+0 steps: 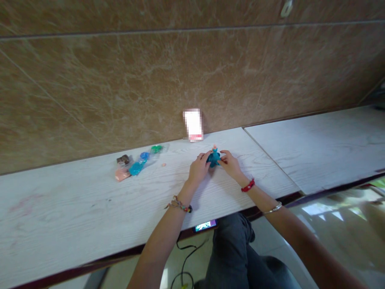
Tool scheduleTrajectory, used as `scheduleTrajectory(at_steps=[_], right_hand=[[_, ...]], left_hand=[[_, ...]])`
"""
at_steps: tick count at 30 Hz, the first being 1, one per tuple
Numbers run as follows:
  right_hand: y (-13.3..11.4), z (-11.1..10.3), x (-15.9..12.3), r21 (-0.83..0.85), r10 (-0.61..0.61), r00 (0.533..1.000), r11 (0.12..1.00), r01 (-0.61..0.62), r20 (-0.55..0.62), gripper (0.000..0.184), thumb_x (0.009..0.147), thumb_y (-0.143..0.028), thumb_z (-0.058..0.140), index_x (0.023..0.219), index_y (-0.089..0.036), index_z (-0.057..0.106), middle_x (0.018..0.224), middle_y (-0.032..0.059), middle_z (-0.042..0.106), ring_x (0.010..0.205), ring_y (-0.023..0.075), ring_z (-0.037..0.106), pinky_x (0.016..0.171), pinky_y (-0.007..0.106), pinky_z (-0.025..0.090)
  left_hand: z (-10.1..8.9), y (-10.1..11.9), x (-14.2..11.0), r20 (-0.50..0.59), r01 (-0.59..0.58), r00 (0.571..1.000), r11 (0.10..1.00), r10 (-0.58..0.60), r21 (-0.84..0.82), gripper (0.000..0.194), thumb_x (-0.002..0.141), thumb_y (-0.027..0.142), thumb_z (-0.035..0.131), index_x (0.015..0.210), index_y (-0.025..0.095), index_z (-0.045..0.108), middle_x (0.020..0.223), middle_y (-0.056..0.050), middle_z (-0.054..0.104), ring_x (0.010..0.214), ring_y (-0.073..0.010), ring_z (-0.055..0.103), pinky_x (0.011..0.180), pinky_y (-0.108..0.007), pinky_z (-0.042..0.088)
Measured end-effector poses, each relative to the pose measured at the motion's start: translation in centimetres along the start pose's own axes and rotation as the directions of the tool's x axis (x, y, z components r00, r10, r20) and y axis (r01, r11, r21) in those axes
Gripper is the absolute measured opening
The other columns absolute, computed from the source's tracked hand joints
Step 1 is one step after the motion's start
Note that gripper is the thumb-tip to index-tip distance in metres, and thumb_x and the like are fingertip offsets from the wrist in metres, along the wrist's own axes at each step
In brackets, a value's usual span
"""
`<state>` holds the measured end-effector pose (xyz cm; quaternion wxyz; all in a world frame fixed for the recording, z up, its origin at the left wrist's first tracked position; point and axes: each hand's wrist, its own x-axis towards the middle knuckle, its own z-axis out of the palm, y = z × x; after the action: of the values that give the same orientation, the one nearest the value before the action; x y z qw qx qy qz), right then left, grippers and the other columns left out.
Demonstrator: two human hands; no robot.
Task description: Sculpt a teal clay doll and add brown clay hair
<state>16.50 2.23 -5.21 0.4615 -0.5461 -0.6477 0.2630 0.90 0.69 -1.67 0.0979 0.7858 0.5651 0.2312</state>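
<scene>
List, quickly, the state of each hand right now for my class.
Left hand: fingers curled against the teal figure; grip cannot be told.
Right hand: partly curled, touching the figure's other side; grip cannot be told.

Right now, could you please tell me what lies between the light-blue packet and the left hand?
In the head view, a small peach-coloured piece lies on the white tabletop between the light-blue packet and the left hand.

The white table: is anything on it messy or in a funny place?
Yes, a little: a pinkish bit lies alone between the colourful packets and the left hand, and a faint reddish smudge marks the left part of the table. Nothing looks broken.
</scene>
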Motion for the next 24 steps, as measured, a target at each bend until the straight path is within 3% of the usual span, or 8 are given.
scheduleTrajectory(at_steps=[14, 19, 24], right_hand=[[0.74, 0.02, -0.36, 0.095, -0.009, 0.994, 0.995, -0.002, 0.107, 0.043, 0.067, -0.023, 0.056, 0.108, -0.022, 0.043, 0.07, -0.0009, 0.058, 0.064, 0.0139, 0.056, 0.06, 0.027, 0.046], [0.75, -0.02, -0.35, 0.106, -0.002, 0.994, 0.994, -0.01, 0.112, 0.041, 0.067, -0.021, 0.053, 0.106, -0.02, 0.042, 0.066, -0.0024, 0.054, 0.061, 0.0133, 0.053, 0.058, 0.026, 0.043], [0.53, -0.61, -0.39, 0.069, 0.031, 0.978, 0.997, -0.046, 0.208, 0.039, 0.068, -0.021, 0.053, 0.105, -0.019, 0.042, 0.061, -0.0058, 0.052, 0.056, 0.0118, 0.051, 0.054, 0.024, 0.04]], left_hand=[[0.18, -0.08, -0.1, -0.017, 0.034, 0.999, 0.998, -0.035, -0.049, 0.046, 0.077, 0.018, 0.051, 0.123, 0.022, 0.043, 0.115, -0.008, 0.052, 0.09, -0.0182, 0.056, 0.076, -0.028, 0.045], [0.24, -0.1, -0.21, -0.022, 0.005, 1.0, 1.0, -0.005, -0.016, 0.042, 0.078, 0.017, 0.049, 0.119, 0.024, 0.045, 0.112, -0.006, 0.053, 0.092, -0.0181, 0.056, 0.078, -0.028, 0.044], [0.23, -0.26, -0.54, 0.012, -0.054, 0.998, 0.998, 0.054, 0.038, 0.037, 0.078, 0.019, 0.05, 0.115, 0.023, 0.047, 0.108, -0.006, 0.054, 0.083, -0.0169, 0.057, 0.072, -0.028, 0.045]])
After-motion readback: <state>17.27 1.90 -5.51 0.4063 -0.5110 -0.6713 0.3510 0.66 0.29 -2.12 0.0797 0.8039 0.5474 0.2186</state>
